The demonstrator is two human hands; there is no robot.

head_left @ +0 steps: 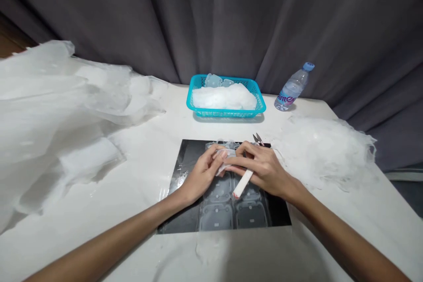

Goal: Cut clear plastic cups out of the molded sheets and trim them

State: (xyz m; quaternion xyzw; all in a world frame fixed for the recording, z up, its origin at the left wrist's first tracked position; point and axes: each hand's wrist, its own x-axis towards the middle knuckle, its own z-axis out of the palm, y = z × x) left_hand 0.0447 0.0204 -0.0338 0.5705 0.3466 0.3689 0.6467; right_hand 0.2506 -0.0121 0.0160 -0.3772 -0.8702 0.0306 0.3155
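My left hand (205, 168) pinches a small translucent plastic piece (227, 154) between thumb and fingers. My right hand (262, 165) meets it from the other side, its fingertips at the same piece. Tucked in the right hand is a pair of thread snips (243, 183); the pale handle sticks out toward me and the dark blades point away past the knuckles. Beneath both hands, a clear moulded plastic sheet (216, 217) with rounded-square shapes lies on a black mat (181, 176). The hands partly hide the piece and the sheet's upper part.
Behind the mat stands a turquoise basket (228, 113) with white material and clear plastic pieces in it. A water bottle (292, 90) is to its right. A large heap of translucent sheets (66, 101) covers the table's left; a pile of thin scraps (330, 150) lies right. A grey curtain (214, 17) hangs behind.
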